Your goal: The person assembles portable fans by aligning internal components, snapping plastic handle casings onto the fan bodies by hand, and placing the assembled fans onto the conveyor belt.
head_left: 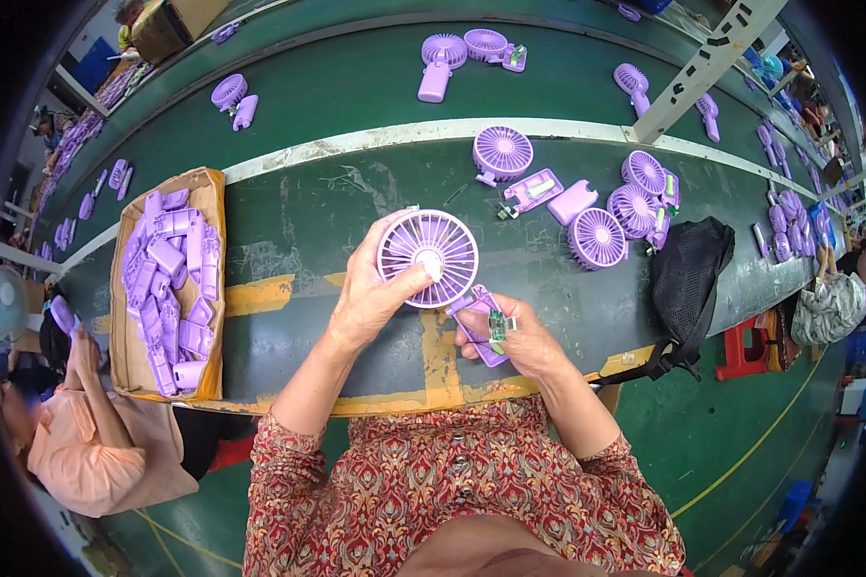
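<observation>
My left hand (358, 298) grips a round purple fan head (455, 240), its thumb across the pale hub and its fingers behind the rim. In my right hand (531, 344) is an open purple handle shell (491, 357) with a small green circuit board (496, 325) at its side. The shell's upper end meets the lower right rim of the fan head; whether they are joined I cannot tell. Both things are held above the dark green worktable, close to its front edge. My right fingers are partly hidden behind the shell.
A cardboard box (118, 361) of purple handle shells (168, 255) stands left. Beyond my hands to the right lie fan heads (597, 238), an open shell (532, 191) and a black mesh bag (691, 274). More fans rest on the green conveyor (346, 96) behind a pale rail. Co-workers sit on both sides.
</observation>
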`<state>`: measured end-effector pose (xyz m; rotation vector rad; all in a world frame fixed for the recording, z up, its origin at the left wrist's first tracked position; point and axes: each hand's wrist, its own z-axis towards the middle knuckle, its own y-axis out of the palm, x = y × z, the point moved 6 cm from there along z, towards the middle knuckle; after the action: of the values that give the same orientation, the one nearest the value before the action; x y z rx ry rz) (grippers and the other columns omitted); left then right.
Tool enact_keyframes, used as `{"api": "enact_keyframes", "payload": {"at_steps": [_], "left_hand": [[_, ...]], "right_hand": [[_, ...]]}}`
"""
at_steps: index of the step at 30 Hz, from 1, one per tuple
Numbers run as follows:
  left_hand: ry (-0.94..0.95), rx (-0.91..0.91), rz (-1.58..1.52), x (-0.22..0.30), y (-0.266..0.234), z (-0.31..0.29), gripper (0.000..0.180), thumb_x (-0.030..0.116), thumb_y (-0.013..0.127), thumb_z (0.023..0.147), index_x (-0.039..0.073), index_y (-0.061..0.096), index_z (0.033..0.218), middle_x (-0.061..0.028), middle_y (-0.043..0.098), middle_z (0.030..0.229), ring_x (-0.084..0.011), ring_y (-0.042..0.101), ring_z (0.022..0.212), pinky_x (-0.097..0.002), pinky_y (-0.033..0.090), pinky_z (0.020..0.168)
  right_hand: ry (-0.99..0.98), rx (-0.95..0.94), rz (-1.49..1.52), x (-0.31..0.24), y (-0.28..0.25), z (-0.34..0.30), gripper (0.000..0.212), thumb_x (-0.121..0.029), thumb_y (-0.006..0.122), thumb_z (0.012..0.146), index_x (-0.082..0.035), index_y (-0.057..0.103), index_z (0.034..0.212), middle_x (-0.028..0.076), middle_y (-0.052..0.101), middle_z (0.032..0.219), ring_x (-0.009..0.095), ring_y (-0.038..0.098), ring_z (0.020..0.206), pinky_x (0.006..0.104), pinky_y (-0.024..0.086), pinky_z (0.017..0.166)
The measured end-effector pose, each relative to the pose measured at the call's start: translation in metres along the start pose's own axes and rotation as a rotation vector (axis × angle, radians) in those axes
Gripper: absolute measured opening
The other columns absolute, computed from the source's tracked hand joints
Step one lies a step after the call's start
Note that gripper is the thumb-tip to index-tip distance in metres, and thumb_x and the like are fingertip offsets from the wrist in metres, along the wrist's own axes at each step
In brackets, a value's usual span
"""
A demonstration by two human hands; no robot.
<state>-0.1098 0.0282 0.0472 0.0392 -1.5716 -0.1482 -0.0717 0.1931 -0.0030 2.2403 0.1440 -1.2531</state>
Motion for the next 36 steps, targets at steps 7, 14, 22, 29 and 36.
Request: {"api": "enact_keyframes", "payload": {"at_steps": [7, 14, 22, 29, 36], "left_hand": [[-0.027, -0.022, -0.009, -0.008, 0.003, 0.004, 0.061, 0.018, 0.074, 0.073, 0.0, 0.045, 0.124, -0.0093, 0.057, 0.111, -0.0143, 0.055, 0.1, -0.0286, 0.045, 0.089], [-0.061, -0.061, -0.059, -0.011, 0.001, 0.003, 0.063, 0.022, 0.075, 0.074, -0.002, 0.045, 0.123, -0.0099, 0.058, 0.109, -0.014, 0.055, 0.099, -0.0284, 0.045, 0.088], [0.478, -0.058, 0.81, 0.027, 0.035, -0.029, 0.045, 0.01, 0.074, 0.066, 0.003, 0.057, 0.107, -0.0111, 0.059, 0.097, -0.0268, 0.059, 0.089, -0.0355, 0.049, 0.076], [0.414, -0.129, 0.838, -0.001, 0.042, -0.03, 0.026, 0.006, 0.068, 0.072, 0.002, 0.061, 0.096, -0.0107, 0.065, 0.081, -0.0254, 0.065, 0.071, -0.0337, 0.052, 0.061], [0.428, -0.108, 0.985, -0.003, 0.035, -0.03, 0.024, 0.005, 0.066, 0.073, 0.002, 0.061, 0.096, -0.0112, 0.065, 0.082, -0.0263, 0.065, 0.069, -0.0348, 0.052, 0.06]], "right_hand": [[-0.024, -0.037, -0.021, 0.0, 0.008, 0.0, 0.031, -0.027, 0.062, 0.088, -0.002, 0.056, 0.106, 0.007, 0.063, 0.083, 0.011, 0.061, 0.071, 0.0233, 0.051, 0.062], [-0.103, 0.017, -0.198, -0.004, 0.012, 0.001, 0.036, -0.034, 0.056, 0.091, 0.001, 0.057, 0.097, 0.008, 0.063, 0.075, 0.014, 0.062, 0.066, 0.0255, 0.051, 0.061], [-0.099, 0.213, -0.255, 0.006, -0.005, 0.02, 0.035, -0.034, 0.059, 0.089, 0.0, 0.059, 0.096, 0.006, 0.063, 0.073, 0.011, 0.061, 0.065, 0.0244, 0.048, 0.057], [-0.221, 0.214, -0.54, 0.016, -0.008, 0.032, 0.018, -0.008, 0.047, 0.087, 0.002, 0.059, 0.097, 0.008, 0.065, 0.077, 0.014, 0.063, 0.071, 0.0288, 0.05, 0.061], [-0.073, 0.188, -0.386, 0.025, -0.009, 0.036, 0.024, -0.013, 0.04, 0.092, 0.004, 0.055, 0.098, 0.009, 0.063, 0.073, 0.014, 0.063, 0.062, 0.0275, 0.051, 0.054]]}}
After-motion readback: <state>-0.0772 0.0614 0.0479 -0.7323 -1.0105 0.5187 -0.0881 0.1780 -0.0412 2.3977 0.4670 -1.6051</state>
